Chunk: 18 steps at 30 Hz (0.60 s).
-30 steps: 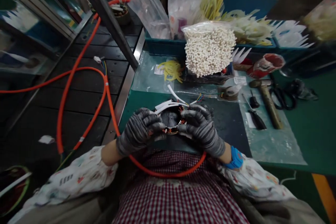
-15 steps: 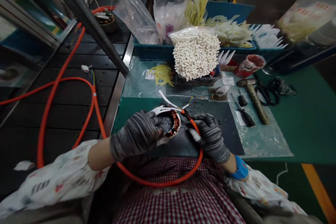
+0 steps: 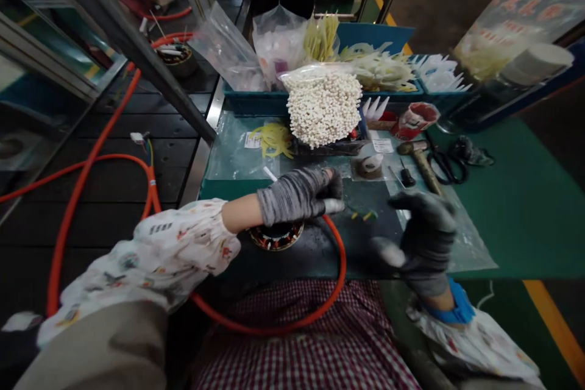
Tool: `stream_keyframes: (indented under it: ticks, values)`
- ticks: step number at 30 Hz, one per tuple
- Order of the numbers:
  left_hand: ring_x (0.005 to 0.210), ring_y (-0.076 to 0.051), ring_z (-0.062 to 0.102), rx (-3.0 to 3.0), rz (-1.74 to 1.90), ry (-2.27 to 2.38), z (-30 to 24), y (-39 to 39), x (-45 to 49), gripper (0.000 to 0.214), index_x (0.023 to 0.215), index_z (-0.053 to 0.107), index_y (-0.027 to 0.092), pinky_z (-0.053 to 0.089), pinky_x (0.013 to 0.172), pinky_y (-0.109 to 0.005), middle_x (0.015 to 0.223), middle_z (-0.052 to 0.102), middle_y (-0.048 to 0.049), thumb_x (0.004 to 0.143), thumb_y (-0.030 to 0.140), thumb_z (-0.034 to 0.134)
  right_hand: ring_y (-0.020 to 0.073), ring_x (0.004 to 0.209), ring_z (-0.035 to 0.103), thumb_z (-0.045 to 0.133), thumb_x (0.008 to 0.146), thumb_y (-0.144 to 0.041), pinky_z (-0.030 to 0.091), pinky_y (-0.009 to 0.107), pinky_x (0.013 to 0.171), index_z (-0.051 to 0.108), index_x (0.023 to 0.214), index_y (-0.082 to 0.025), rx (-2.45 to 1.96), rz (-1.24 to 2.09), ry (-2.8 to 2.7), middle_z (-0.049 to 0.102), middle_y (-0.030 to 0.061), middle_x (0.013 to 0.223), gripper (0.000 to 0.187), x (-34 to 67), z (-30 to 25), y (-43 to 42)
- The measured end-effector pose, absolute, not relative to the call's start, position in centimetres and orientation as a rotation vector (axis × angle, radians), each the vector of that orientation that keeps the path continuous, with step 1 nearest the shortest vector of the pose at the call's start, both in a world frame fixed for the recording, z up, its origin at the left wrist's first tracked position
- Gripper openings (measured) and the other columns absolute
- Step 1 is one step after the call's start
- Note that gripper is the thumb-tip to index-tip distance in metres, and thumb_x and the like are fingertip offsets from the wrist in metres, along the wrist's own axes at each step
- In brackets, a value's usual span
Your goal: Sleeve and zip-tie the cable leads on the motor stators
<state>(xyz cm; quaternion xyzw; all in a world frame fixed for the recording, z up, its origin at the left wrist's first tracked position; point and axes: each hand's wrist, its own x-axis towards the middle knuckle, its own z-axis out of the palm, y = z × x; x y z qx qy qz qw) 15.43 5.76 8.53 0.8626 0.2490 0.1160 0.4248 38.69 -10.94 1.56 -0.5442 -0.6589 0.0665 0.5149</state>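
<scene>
My left hand (image 3: 301, 195), in a grey striped glove, reaches across the top of a copper-wound stator ring (image 3: 276, 237). Its fingers are closed over the end of an orange cable (image 3: 340, 256), whose tip they hide. The cable loops down in front of the checked apron. One white sleeve (image 3: 269, 174) sticks out behind the hand. My right hand (image 3: 418, 237), gloved and slightly blurred, is off to the right over the dark mat, thumb and fingers apart and nothing visible between them. Small yellow-green wire ends (image 3: 363, 216) show between the hands.
Behind the mat are a bundle of white sticks (image 3: 324, 108), yellow ties (image 3: 275, 139) and a tape roll (image 3: 368, 166). A hammer (image 3: 423, 164), scissors (image 3: 448, 167) and a small black-handled tool (image 3: 406, 177) lie right. A metal post (image 3: 150, 49) slants at left; a person stands beyond.
My right hand has come off the cable and moved right, opening. My left hand has moved from the ring's left side over its top to the cable end. The view has shifted slightly.
</scene>
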Motion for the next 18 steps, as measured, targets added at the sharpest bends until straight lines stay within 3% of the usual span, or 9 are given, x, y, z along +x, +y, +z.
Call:
stream_keyframes:
  ticks: [4,6,8,11,13,16,18]
  values:
    - [0.084,-0.016,0.072,2.176,0.34,0.454,7.7,4.6,13.0,0.016,0.104,0.067,0.019,0.061,0.082,-0.029,0.097,0.078,-0.0024,0.108,0.033,0.073,0.0207,0.101,0.084,0.072,0.113,-0.026,0.073,0.032,0.085,0.078,0.142,-0.033,-1.004,0.304,-1.922,0.083,0.0047,0.119,0.03,35.8,3.9,-10.3]
    - [0.086,-0.017,0.076,2.228,0.433,0.397,7.1,4.1,12.0,0.02,0.109,0.07,0.018,0.064,0.086,-0.031,0.099,0.081,-0.0049,0.112,0.038,0.068,0.0172,0.093,0.086,0.071,0.114,-0.022,0.073,0.026,0.081,0.082,0.127,-0.03,-0.963,0.352,-1.897,0.086,0.0031,0.111,0.019,34.8,4.4,-10.1]
    - [0.098,-0.021,0.081,2.338,0.583,0.341,6.2,3.4,11.2,0.026,0.121,0.073,0.018,0.068,0.095,-0.034,0.109,0.084,-0.0093,0.115,0.042,0.065,0.0184,0.09,0.088,0.081,0.108,-0.023,0.075,0.026,0.08,0.083,0.119,-0.028,-1.013,0.391,-1.783,0.088,0.0027,0.108,0.013,34.5,4.4,-10.2]
    - [0.12,-0.026,0.084,2.594,0.841,0.347,4.6,1.9,10.6,0.033,0.137,0.071,0.018,0.069,0.109,-0.042,0.13,0.085,-0.014,0.115,0.043,0.067,0.0228,0.09,0.089,0.092,0.095,-0.015,0.077,0.032,0.08,0.085,0.115,-0.029,-1.129,0.441,-1.616,0.09,0.0012,0.106,0.025,34.4,3.8,-10.4]
    - [0.125,-0.026,0.084,2.718,0.948,0.491,3.5,0.6,10.8,0.03,0.137,0.072,0.018,0.07,0.114,-0.044,0.134,0.085,-0.0137,0.115,0.039,0.068,0.0239,0.091,0.09,0.094,0.091,-0.013,0.077,0.034,0.081,0.084,0.113,-0.03,-1.16,0.444,-1.493,0.091,-0.0002,0.106,0.029,33.8,3.4,-10.2]
    - [0.128,-0.027,0.084,2.802,1.012,0.671,2.5,-1.1,11.4,0.027,0.135,0.074,0.017,0.07,0.117,-0.043,0.133,0.086,-0.0147,0.114,0.031,0.065,0.0222,0.09,0.088,0.095,0.092,-0.021,0.076,0.036,0.084,0.08,0.108,-0.031,-1.148,0.435,-1.216,0.09,-0.0021,0.103,0.024,31.9,2.8,-9.2]
    - [0.138,-0.031,0.08,2.823,1.001,0.734,2.3,-1.9,11.4,0.034,0.142,0.073,0.015,0.068,0.121,-0.046,0.144,0.083,-0.0185,0.113,0.03,0.064,0.0228,0.091,0.086,0.092,0.098,-0.032,0.075,0.04,0.086,0.077,0.105,-0.03,-1.19,0.466,-1.028,0.088,-0.0003,0.102,0.017,30.6,2.3,-8.2]
